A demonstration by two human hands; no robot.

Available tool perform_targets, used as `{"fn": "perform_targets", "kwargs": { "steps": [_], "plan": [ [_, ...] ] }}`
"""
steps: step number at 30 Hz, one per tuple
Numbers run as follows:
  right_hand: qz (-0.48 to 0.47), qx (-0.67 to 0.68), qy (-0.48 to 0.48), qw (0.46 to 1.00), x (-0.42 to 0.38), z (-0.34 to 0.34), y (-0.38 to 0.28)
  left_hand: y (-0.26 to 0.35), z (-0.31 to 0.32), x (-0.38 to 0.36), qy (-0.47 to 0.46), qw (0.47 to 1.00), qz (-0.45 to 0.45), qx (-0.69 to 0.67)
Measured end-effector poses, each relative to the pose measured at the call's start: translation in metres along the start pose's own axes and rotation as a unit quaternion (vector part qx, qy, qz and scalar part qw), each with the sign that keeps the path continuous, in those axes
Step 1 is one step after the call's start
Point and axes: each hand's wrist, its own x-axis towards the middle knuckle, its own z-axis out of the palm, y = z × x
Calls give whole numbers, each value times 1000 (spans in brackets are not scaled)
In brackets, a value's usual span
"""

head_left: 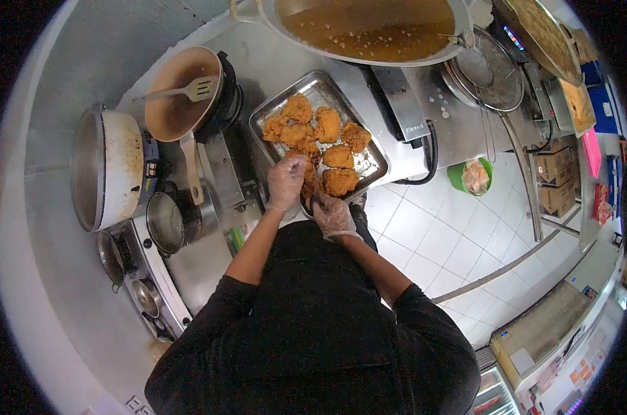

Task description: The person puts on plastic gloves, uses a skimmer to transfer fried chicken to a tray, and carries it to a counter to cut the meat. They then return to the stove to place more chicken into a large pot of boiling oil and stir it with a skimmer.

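Both hands wear clear plastic gloves and work at the near edge of a metal tray (261, 111) of fried chicken. My left hand (286, 183) is over the tray's near left part, its fingers closed against a browned piece of fried chicken (309, 181). Low at the near rim, my right hand (333, 216) has its fingers curled in by the lower end of that piece; what they grip is hidden. Several other golden, crusty pieces (328, 124) lie farther up the tray.
A wide pan of oil (369, 31) sits beyond the tray. To the left are a brown frying pan (179, 76) with a slotted turner (196, 88) and a large white pot (123, 166). Wire strainers (497, 72) stand at right; a green bin (457, 176) is on the tiled floor.
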Motion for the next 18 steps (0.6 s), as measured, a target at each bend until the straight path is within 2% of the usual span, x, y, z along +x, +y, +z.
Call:
{"fn": "perform_targets", "kwargs": {
  "steps": [6, 10, 13, 15, 18],
  "plan": [
    [-20, -21, -61, 998, -11, -22, -18, 2, 2, -2, -6, 1000, 2, 31],
    [3, -70, -78, 995, -19, -30, -18, 2, -1, 1, -18, 999, -8, 33],
    [-9, -93, -66, 993, -20, -31, -19, -9, -2, 2, -7, 998, 37, 40],
    [-14, -107, -50, 993, -21, -31, -19, -7, -3, 2, -10, 998, 36, 42],
    [18, -112, -86, 990, -18, -35, -23, -5, -3, 4, -5, 997, 61, 52]
  ]
}}
